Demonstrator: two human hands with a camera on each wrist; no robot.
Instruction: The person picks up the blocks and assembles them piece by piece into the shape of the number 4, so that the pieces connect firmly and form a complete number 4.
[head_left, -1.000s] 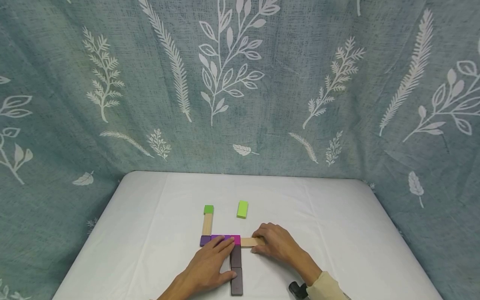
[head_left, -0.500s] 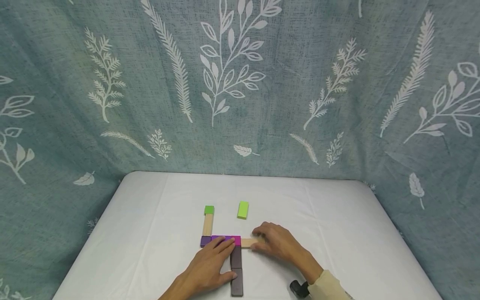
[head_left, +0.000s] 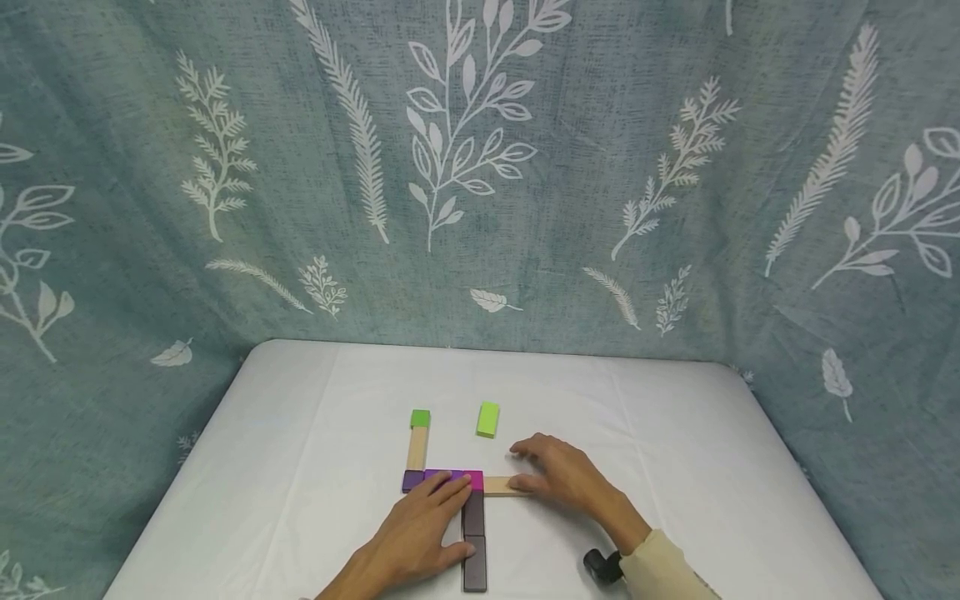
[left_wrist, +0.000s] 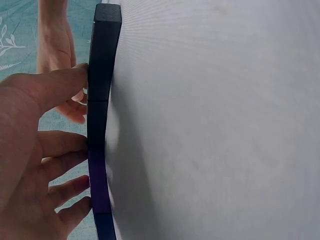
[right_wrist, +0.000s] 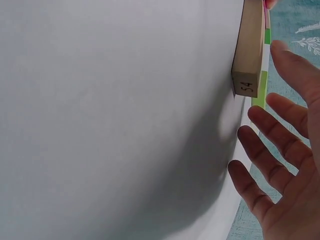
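Note:
My left hand [head_left: 420,533] rests with fingers extended on a line of flat blocks. Its fingertips are on the purple block [head_left: 432,474] and the magenta block [head_left: 477,479], its thumb on the nearer of two dark grey blocks [head_left: 475,567]. In the left wrist view, thumb and fingertips lie along the upper edge of the dark blocks [left_wrist: 102,60]. My right hand [head_left: 566,475] is spread beside a plain wooden block [head_left: 495,487] that meets the magenta block. The right wrist view shows that wooden block [right_wrist: 248,40], marked on its end, with fingers apart and nothing between them.
A dark purple block [head_left: 412,481] ends the row at left; a wooden strip [head_left: 417,450] runs back from it to a green block [head_left: 420,418]. A lime green block [head_left: 488,419] lies separately further back. The white table [head_left: 315,467] ends at a leaf-patterned curtain [head_left: 480,167].
My right hand has let go of the wooden block, its fingers spreading and moving slightly back and to the right. The left hand and the blocks keep their places.

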